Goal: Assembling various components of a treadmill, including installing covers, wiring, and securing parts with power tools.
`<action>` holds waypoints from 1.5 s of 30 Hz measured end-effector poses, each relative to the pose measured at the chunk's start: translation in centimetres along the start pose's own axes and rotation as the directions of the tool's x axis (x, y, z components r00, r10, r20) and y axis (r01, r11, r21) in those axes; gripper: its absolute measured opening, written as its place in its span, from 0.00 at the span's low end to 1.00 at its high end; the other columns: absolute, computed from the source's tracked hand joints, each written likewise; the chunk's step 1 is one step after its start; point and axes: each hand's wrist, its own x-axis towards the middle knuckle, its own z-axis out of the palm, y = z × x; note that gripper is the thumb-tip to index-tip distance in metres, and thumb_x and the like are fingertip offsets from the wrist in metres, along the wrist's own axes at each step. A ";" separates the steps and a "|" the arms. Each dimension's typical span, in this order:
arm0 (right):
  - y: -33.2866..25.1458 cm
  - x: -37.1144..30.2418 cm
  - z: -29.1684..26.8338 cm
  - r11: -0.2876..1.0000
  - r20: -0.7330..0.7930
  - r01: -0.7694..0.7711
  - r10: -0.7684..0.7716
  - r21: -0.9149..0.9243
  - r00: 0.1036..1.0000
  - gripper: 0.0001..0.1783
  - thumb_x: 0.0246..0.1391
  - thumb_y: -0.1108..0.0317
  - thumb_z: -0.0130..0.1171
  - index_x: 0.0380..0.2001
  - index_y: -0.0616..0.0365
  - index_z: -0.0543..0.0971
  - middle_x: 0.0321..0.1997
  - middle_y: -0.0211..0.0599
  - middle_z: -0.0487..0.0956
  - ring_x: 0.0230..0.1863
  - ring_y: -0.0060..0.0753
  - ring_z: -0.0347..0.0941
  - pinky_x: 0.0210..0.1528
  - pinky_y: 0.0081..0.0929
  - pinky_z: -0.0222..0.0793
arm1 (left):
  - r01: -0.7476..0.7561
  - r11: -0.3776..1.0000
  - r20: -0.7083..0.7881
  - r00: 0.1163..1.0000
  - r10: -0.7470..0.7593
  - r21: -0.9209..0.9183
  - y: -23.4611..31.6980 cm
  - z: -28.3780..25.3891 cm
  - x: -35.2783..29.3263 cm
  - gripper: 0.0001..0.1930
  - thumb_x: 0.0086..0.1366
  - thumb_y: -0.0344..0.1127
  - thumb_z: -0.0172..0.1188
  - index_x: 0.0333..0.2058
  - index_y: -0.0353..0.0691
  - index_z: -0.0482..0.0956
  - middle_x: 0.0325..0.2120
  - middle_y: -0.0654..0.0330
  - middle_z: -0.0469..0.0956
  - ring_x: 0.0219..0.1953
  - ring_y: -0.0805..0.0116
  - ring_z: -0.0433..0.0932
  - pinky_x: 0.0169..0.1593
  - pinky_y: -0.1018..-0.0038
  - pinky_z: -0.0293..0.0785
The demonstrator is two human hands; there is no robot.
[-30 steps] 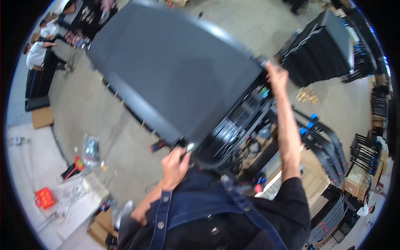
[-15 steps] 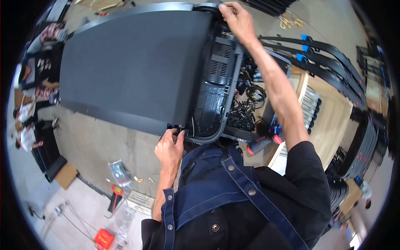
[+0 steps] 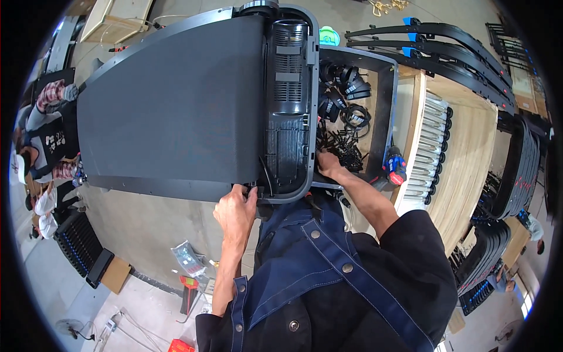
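Note:
A treadmill deck with a wide black belt [image 3: 170,105] stretches in front of me, its open motor bay [image 3: 289,141] at the right end. My left hand [image 3: 235,214] is at the near corner of the belt. Its thumb and fingers are closed on a small dark part there that I cannot make out. My right hand [image 3: 329,164] reaches into a dark tray [image 3: 384,88] just right of the bay, at a pile of black bolts [image 3: 346,149]. Its fingertips are hidden against the tray's left side. Black cable coils [image 3: 356,117] lie farther back in the tray.
A red and blue power driver [image 3: 395,166] rests right of the tray, beside a row of silver shafts [image 3: 427,146] on a wooden stand [image 3: 463,158]. Curved black uprights [image 3: 451,44] lie at the far right. Another person [image 3: 53,129] is at the treadmill's left end.
My right hand has come from the far corner of the treadmill back to the bolts in the tray. The left hand stays at the near corner. My view has shifted slightly.

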 end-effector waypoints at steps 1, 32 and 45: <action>-0.5 0.1 0.6 0.999 0.027 0.042 -0.041 -0.033 0.999 0.13 0.47 0.72 0.61 0.37 0.63 0.83 0.43 0.60 0.81 0.47 0.54 0.81 0.46 0.46 0.79 | -0.012 1.000 0.001 1.000 0.012 -0.003 -0.3 0.0 0.0 0.15 0.58 0.44 0.69 0.28 0.36 0.80 0.17 0.51 0.79 0.23 0.47 0.80 0.29 0.58 0.73; -21.1 -16.1 -14.9 0.959 -0.459 0.259 -0.180 0.114 0.870 0.06 0.44 0.76 0.61 0.29 0.66 0.80 0.37 0.52 0.79 0.38 0.57 0.79 0.38 0.47 0.76 | -0.927 -0.371 0.495 -0.348 0.796 -0.056 0.6 -2.8 11.1 0.08 0.49 0.32 0.65 0.30 0.43 0.77 0.34 0.62 0.72 0.43 0.62 0.73 0.53 0.66 0.71; -21.5 -14.8 -13.1 0.873 -0.466 0.304 -0.103 0.381 0.879 0.05 0.43 0.76 0.61 0.27 0.63 0.82 0.38 0.50 0.80 0.38 0.57 0.79 0.37 0.48 0.74 | -0.942 -0.125 0.901 -0.335 0.276 -0.312 6.1 -2.2 13.0 0.19 0.56 0.42 0.67 0.45 0.42 0.80 0.42 0.59 0.79 0.52 0.57 0.72 0.60 0.60 0.62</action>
